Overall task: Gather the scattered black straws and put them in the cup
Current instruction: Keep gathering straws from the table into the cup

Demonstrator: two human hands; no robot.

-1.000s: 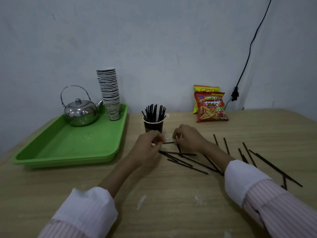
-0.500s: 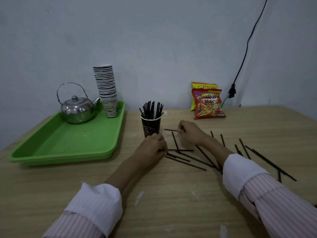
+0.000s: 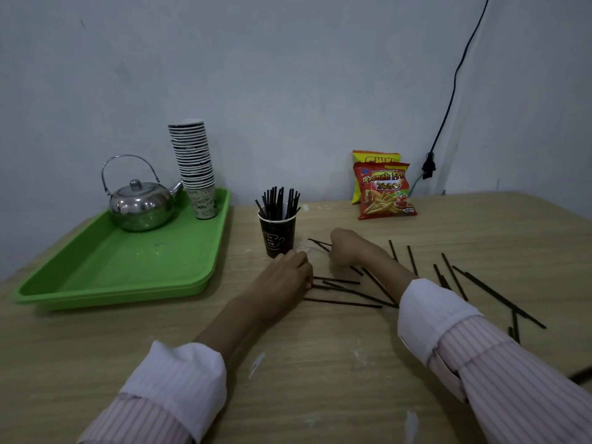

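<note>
A black paper cup (image 3: 277, 234) stands mid-table with several black straws (image 3: 278, 203) upright in it. My left hand (image 3: 283, 278) lies palm down just in front of the cup. Its fingertips are closed on the left ends of a few straws (image 3: 344, 293) that lie flat on the table. My right hand (image 3: 347, 246) is to the right of the cup, closed on a black straw (image 3: 317, 242) whose end sticks out to the left. More loose straws (image 3: 448, 277) lie scattered further right, and my right forearm hides parts of some.
On the left, a green tray (image 3: 112, 291) holds a steel kettle (image 3: 141, 206) and a tall stack of paper cups (image 3: 193, 161). Two snack bags (image 3: 384, 190) lean on the back wall. A black cable with a plug (image 3: 428, 168) hangs at the right. One straw (image 3: 581, 374) lies at the right edge.
My hands, held together on one straw a second ago, have parted. The left dropped onto the straws lying in front of the cup; the right keeps a straw.
</note>
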